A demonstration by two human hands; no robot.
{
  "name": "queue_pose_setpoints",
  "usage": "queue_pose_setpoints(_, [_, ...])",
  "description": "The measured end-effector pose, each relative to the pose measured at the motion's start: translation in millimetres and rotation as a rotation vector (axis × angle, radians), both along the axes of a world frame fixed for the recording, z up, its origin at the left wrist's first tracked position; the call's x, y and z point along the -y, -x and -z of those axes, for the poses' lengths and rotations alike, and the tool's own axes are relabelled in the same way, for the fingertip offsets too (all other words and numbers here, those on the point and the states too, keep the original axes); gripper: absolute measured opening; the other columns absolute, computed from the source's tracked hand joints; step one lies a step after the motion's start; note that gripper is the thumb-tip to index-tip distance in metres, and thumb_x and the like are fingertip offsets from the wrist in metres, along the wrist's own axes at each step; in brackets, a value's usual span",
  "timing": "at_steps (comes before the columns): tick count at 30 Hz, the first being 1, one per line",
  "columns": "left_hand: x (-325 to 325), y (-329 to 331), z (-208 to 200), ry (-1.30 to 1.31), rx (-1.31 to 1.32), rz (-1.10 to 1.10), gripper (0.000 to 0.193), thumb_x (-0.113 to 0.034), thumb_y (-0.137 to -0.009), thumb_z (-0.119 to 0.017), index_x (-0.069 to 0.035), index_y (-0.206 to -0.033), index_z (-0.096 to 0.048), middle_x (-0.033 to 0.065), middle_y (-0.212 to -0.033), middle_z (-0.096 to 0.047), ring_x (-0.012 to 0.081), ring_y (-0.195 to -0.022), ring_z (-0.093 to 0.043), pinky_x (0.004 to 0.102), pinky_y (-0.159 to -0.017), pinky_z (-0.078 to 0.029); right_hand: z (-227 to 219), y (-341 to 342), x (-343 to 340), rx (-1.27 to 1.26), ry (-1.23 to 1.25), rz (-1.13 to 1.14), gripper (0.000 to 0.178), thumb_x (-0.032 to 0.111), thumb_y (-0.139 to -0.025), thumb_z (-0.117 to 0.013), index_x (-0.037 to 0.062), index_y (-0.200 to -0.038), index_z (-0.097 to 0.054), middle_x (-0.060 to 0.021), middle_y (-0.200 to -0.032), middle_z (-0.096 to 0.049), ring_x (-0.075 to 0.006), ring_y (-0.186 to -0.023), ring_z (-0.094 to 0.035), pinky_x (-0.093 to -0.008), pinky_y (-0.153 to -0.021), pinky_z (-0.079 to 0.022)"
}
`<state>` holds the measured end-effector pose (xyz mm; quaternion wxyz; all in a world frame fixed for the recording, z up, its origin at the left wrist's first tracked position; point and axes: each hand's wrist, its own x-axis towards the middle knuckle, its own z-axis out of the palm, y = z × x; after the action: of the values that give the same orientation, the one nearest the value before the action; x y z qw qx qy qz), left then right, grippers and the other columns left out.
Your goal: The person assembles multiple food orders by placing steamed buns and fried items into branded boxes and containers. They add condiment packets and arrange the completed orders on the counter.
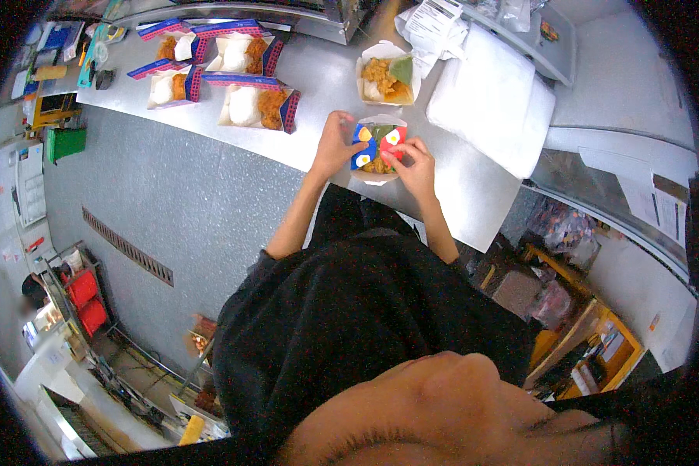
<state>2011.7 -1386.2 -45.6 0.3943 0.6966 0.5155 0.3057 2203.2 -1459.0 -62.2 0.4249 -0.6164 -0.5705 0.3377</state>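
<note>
A small takeaway food box (378, 182) stands at the near edge of the steel table, between my hands. Its blue flap (359, 161) and red flap (394, 137), both with egg pictures, are bent inward over yellowish-brown food and something green. My left hand (336, 147) grips the box's left side, thumb on the blue flap and fingers around the outside. On the other side, my right hand (416, 167) pinches the red flap between thumb and fingers. Just beyond sits another open box (405, 94) with golden food, white rice and a green flap.
Several open blue-and-pink boxes (289, 116) of rice and fried food stand at the table's far left. White packaging (485, 97) lies to the right, beside printed papers (435, 29). A green bin (67, 144) is at the left. A person (35, 291) is at the far left edge.
</note>
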Motion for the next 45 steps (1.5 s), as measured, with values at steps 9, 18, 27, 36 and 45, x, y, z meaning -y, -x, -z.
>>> queue_pose_setpoints(9, [-37,1,-19,-0.431,-0.329,0.751,0.042,-0.008,-0.075,-0.063,-0.012,-0.116,-0.056,0.0076,-0.122,-0.054,0.0293,-0.114,-0.048,0.0418,-0.103,-0.035,-50,-1,19,0.453,-0.155,-0.13,0.055,0.039,-0.056,-0.082,0.0143,-0.101,-0.062,-0.0076,-0.105,-0.052,-0.0281,-0.102,-0.049,-0.0406,-0.082,-0.037])
queue_pose_setpoints(18, [-25,6,-17,-0.376,-0.248,0.708,0.025,-0.019,-0.084,-0.059,-0.014,-0.109,-0.062,0.0084,-0.12,-0.054,0.0281,-0.107,-0.054,0.0402,-0.089,-0.047,-6,18,21,0.237,-0.148,0.188,0.04,0.032,-0.069,-0.076,0.0114,-0.099,-0.06,-0.0127,-0.105,-0.05,-0.0311,-0.101,-0.049,-0.0441,-0.086,-0.038])
queue_pose_setpoints(27, [18,4,-32,-0.227,-0.192,0.288,0.027,-0.006,-0.082,-0.059,-0.01,-0.108,-0.056,0.0112,-0.113,-0.054,0.0307,-0.108,-0.053,0.0377,-0.087,-0.047,3,18,59,-0.098,-0.167,0.583,0.022,0.016,-0.085,-0.064,0.0022,-0.098,-0.054,-0.0135,-0.093,-0.049,-0.0246,-0.087,-0.054,-0.033,-0.071,-0.045])
queue_pose_setpoints(36, [-38,-33,-36,-0.312,-0.051,0.412,0.036,-0.009,-0.081,-0.06,-0.008,-0.117,-0.054,0.0114,-0.117,-0.055,0.0311,-0.111,-0.051,0.0374,-0.094,-0.042,-28,46,26,0.191,-0.204,0.315,0.034,0.024,-0.071,-0.076,0.0034,-0.092,-0.06,-0.0105,-0.09,-0.054,-0.028,-0.087,-0.053,-0.0387,-0.075,-0.043])
queue_pose_setpoints(45, [-24,-36,-1,-0.089,0.192,0.194,0.035,-0.01,-0.08,-0.065,-0.009,-0.114,-0.057,0.0125,-0.109,-0.058,0.0336,-0.091,-0.059,0.0383,-0.084,-0.048,-6,39,10,0.168,-0.094,0.288,0.027,0.019,-0.069,-0.078,0.0003,-0.081,-0.063,-0.0096,-0.083,-0.056,-0.0252,-0.083,-0.055,-0.034,-0.074,-0.044])
